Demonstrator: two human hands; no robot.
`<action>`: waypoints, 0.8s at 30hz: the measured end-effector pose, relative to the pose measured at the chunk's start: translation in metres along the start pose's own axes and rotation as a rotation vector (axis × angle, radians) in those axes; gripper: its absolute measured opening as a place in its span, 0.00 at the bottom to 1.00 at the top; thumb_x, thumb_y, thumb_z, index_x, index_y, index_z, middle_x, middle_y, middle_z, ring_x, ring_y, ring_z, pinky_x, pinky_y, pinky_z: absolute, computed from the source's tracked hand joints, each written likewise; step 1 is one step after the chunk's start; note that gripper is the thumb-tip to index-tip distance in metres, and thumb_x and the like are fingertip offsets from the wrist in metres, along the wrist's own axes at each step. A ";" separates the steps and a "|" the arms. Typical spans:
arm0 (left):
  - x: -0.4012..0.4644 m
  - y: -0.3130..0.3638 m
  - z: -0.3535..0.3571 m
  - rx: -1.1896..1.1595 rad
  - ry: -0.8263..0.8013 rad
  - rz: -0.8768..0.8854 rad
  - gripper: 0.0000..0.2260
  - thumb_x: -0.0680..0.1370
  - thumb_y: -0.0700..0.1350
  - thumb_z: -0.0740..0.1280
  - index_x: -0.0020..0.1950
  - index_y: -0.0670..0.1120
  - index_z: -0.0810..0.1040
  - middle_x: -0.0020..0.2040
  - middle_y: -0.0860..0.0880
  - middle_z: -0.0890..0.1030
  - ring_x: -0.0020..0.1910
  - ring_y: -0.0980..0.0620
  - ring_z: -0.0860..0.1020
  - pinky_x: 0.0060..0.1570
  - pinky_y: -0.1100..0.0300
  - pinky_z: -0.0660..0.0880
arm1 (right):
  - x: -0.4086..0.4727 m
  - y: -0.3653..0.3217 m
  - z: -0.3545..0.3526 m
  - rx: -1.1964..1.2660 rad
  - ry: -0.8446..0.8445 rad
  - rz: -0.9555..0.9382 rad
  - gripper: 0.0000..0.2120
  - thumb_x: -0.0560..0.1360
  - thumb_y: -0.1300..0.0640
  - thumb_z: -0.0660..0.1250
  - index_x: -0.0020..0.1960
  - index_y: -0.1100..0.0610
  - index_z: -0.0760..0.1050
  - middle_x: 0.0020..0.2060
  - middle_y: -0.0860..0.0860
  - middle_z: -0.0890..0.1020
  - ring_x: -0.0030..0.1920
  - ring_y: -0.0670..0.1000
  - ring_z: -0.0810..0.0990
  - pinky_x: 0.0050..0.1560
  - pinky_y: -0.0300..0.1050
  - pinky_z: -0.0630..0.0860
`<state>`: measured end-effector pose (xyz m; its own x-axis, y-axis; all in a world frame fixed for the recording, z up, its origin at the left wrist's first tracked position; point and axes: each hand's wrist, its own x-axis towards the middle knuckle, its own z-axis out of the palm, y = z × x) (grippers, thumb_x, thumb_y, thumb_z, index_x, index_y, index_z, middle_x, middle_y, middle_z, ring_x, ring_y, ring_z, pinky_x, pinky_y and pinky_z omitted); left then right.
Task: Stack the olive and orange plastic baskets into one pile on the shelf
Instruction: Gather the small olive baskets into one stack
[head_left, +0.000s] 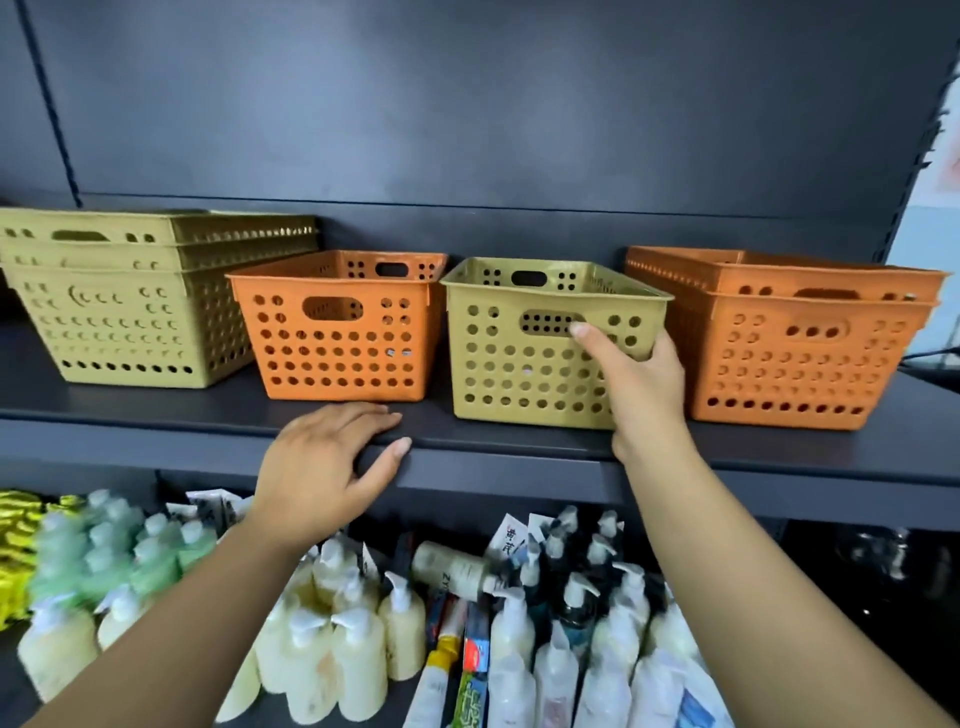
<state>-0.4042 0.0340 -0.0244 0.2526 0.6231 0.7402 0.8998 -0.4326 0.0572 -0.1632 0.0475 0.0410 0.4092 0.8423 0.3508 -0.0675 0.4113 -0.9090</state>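
On the dark shelf (156, 405) stand, from left to right, a pile of olive baskets (124, 312), a single orange basket (337, 332), a single olive basket (519, 353) and a pile of orange baskets (789, 343). My right hand (639, 374) grips the single olive basket at its front right corner, thumb on the front wall near the handle slot, fingers wrapped round the right side. My left hand (322, 462) rests flat on the shelf's front edge, just below the single orange basket, fingers straight and holding nothing.
A lower shelf holds several pump bottles (358, 649) in cream, green and dark colours, toothpaste boxes (467, 670) and yellow packets (15, 551) at far left. The dark back panel (467, 130) rises behind the baskets. A shelf upright (924, 156) stands at right.
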 end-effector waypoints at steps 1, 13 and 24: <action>0.001 0.001 0.000 -0.008 -0.005 -0.006 0.30 0.77 0.63 0.47 0.50 0.44 0.82 0.48 0.46 0.84 0.48 0.47 0.81 0.50 0.60 0.67 | -0.001 0.000 -0.002 0.030 0.030 -0.002 0.17 0.64 0.54 0.74 0.51 0.47 0.75 0.46 0.44 0.81 0.48 0.45 0.80 0.52 0.49 0.78; -0.003 -0.028 -0.015 -0.102 0.009 0.107 0.26 0.79 0.58 0.48 0.49 0.43 0.82 0.46 0.46 0.84 0.48 0.52 0.78 0.49 0.60 0.72 | -0.030 -0.066 0.035 0.222 -0.033 -0.370 0.16 0.61 0.56 0.75 0.46 0.47 0.75 0.43 0.43 0.82 0.45 0.43 0.82 0.43 0.37 0.77; 0.016 -0.220 -0.073 -0.207 0.470 -0.356 0.31 0.67 0.58 0.66 0.61 0.38 0.70 0.61 0.34 0.70 0.62 0.40 0.65 0.64 0.48 0.60 | -0.071 -0.089 0.209 0.263 -0.067 -0.614 0.15 0.65 0.59 0.74 0.48 0.50 0.74 0.43 0.45 0.83 0.45 0.44 0.83 0.43 0.37 0.77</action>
<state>-0.6241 0.0915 0.0236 -0.2761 0.4198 0.8646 0.8003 -0.3978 0.4487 -0.3762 0.0239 0.1436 0.3872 0.4450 0.8075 -0.0639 0.8867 -0.4580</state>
